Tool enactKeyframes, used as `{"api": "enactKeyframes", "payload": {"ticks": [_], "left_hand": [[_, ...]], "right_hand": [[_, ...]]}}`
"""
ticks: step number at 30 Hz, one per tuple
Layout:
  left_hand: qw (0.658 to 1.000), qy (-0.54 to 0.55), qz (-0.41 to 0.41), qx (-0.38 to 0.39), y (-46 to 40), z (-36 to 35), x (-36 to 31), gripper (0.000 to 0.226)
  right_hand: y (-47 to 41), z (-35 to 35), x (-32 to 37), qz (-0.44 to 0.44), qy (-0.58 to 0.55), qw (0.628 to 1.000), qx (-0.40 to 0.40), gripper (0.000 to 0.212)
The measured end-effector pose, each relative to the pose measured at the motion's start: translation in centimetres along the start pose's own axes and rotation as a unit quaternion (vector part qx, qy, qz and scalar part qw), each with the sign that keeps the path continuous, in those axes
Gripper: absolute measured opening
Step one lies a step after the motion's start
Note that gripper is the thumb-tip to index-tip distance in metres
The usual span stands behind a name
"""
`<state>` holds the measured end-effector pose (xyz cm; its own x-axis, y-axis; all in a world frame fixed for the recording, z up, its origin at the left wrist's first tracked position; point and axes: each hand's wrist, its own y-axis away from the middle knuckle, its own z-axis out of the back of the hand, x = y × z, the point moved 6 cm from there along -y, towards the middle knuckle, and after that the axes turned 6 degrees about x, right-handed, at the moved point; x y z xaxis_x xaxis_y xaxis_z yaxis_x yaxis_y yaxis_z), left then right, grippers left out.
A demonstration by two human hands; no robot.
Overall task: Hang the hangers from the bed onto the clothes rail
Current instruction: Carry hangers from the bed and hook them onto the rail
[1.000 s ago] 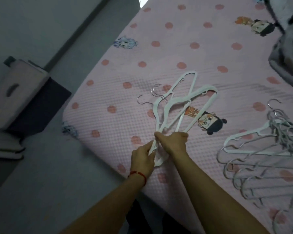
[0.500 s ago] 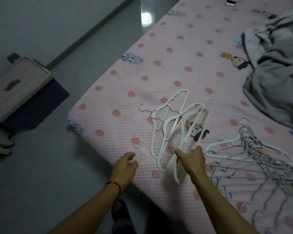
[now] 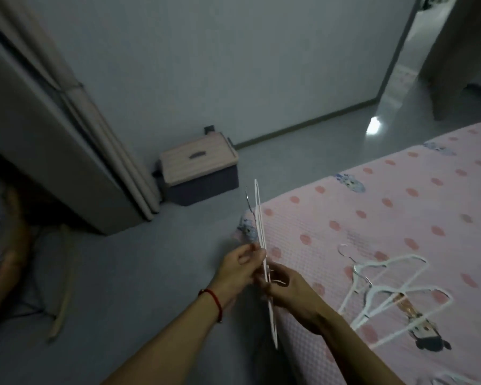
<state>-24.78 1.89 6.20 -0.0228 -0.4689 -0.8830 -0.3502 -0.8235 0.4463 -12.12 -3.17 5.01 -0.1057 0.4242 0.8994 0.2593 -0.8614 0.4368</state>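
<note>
Both hands, left (image 3: 238, 269) and right (image 3: 285, 287), are gripping a hanger (image 3: 263, 254) edge-on beside the bed (image 3: 400, 207). It is looking light, stiff, thin; best held near its hook.

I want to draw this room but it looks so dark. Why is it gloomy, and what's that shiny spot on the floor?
Head view: the room is dim and greyish; the bright spot is light glaring off the glossy floor by the doorway. The left edge is smeared with blur, the walls bend from the wide lens, yet the held hanger and both hands stay fairly sharp.
</note>
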Motion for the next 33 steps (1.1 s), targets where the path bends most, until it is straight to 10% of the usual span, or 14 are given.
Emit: {"api": "enactKeyframes", "payload": {"ticks": [8, 12, 19, 33], "left_hand": [[0.988, 0.042, -0.109, -0.1, 14.4, 18.3, -4.8, 0.024], [0.97, 0.056, -0.134, -0.196, 22.5, 28.2, -4.4, 0.014], [0.936, 0.093, -0.155, -0.303, 36.3, 41.9, -1.9, 0.013], [0.857, 0.14, -0.153, -0.472, 53.4, 53.5, 3.5, 0.015]], "right_hand": [[-4.5, -19.9, 9.2, 0.012, 0.163, 0.955, 0.249, 0.044], [-6.2, -30.1, 15.6, 0.113, 0.329, 0.905, 0.245, 0.094], [-3.3, -52.3, 28.9, 0.458, 0.377, 0.771, 0.233, 0.078], [-2.3, -78.4, 28.1, 0.458, 0.343, 0.692, 0.441, 0.07]]}}
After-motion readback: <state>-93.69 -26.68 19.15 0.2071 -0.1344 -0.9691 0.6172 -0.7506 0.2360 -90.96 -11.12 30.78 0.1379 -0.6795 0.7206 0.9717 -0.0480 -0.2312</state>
